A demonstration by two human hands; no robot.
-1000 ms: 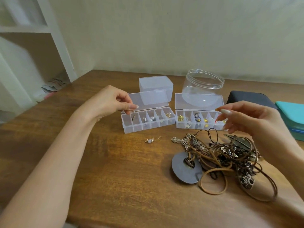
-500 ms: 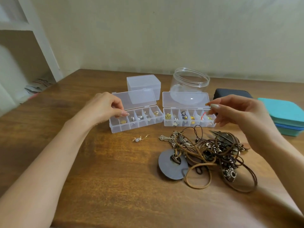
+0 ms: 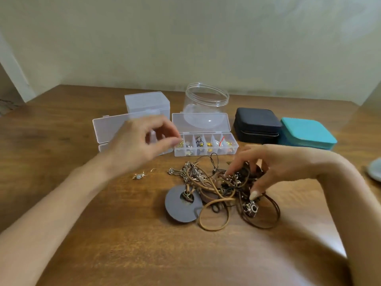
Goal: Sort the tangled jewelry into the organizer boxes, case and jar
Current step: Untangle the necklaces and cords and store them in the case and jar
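Organizer boxes [image 3: 206, 155] lie lengthwise left-right; right hand [image 3: 274, 164] grips tangle [image 3: 216, 191]; left hand [image 3: 142, 145] blurred, grip unclear.

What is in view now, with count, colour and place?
table: one, brown wood.
left organizer box: one, clear, open, partly hidden.
right organizer box: one, clear, open, centre.
small box: one, clear, shut, behind.
jar: one, clear, lidless, back.
black case: one, right of boxes.
teal case: one, far right.
jewelry pile: one, brown cords, metal charms, front.
earring: one, gold, left of pile.
left hand: one, blurred, over boxes.
right hand: one, fingers curled into pile.
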